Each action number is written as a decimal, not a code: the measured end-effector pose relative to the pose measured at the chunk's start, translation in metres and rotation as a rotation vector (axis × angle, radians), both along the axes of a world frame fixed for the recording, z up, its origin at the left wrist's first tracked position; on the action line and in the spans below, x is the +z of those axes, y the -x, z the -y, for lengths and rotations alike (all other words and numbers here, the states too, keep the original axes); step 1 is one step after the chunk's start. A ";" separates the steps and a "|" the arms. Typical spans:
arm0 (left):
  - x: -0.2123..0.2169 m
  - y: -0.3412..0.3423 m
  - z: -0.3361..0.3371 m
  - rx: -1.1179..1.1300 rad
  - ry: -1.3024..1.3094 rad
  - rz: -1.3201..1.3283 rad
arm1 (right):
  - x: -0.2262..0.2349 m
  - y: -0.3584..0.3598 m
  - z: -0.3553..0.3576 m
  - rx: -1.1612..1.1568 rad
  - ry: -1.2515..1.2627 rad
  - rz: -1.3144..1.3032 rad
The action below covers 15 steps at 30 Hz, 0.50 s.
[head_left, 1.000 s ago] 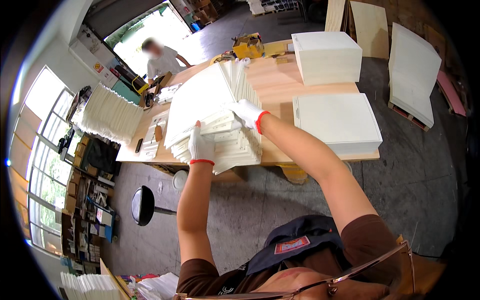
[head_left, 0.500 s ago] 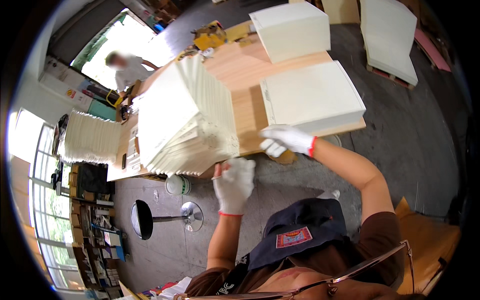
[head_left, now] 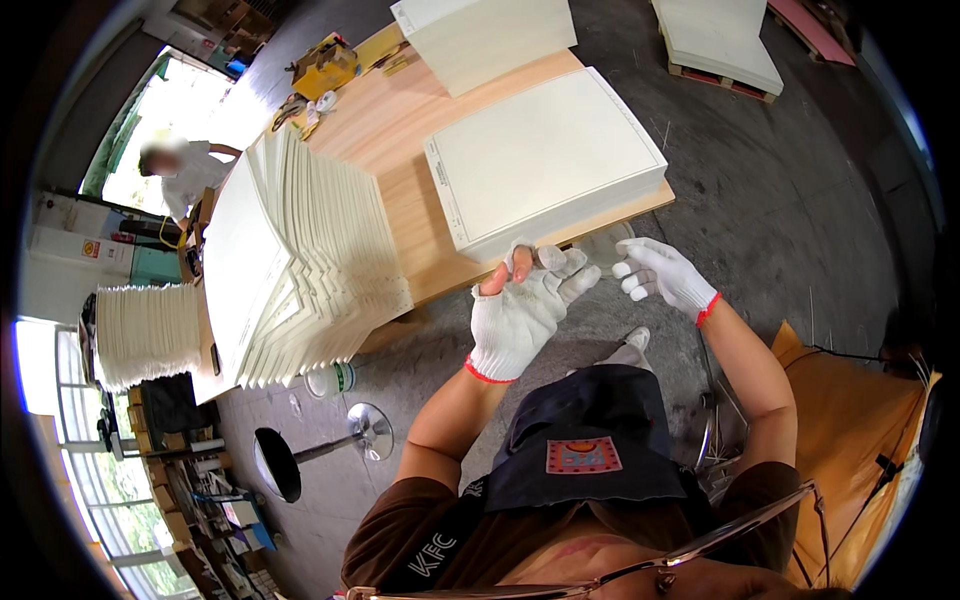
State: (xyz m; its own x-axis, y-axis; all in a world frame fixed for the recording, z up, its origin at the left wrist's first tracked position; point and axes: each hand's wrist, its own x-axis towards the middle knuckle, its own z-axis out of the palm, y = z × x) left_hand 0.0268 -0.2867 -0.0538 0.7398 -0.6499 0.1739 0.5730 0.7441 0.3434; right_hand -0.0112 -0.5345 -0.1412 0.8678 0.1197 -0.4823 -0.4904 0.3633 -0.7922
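Observation:
My left hand (head_left: 520, 315), in a white knit glove with bare thumb and fingertip showing, is raised at the near edge of a neat stack of large white sheets (head_left: 545, 160). Its fingers are spread and nothing shows in them; whether they touch the stack I cannot tell. To the right, past the table's edge, my right hand (head_left: 668, 280) hovers in a matching glove, fingers loosely bent and apart, holding nothing visible. On the left of the wooden table (head_left: 412, 215) a tall, fanned stack of white sheets (head_left: 310, 270) leans in uneven layers.
Behind the neat stack stands a taller block of white sheets (head_left: 490, 45). A yellow box (head_left: 325, 68) sits at the far edge. Below are a round stool (head_left: 278, 465) and a white bucket (head_left: 330, 380). A pallet with sheets (head_left: 720, 60) and a person (head_left: 190, 175) are farther off.
My left hand has left the fanned stack and moved right, its fingers opening out. My right hand has drawn away from the neat stack's near edge. The whole view has shifted.

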 end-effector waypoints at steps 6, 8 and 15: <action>-0.006 -0.007 0.020 -0.031 0.019 -0.064 | -0.011 0.004 0.012 -0.047 -0.057 0.015; -0.012 -0.012 0.025 -0.033 -0.035 -0.038 | -0.013 0.001 0.017 -0.054 -0.068 0.025; -0.035 -0.093 0.067 0.344 -1.050 0.788 | -0.002 -0.064 0.083 -0.519 0.642 0.279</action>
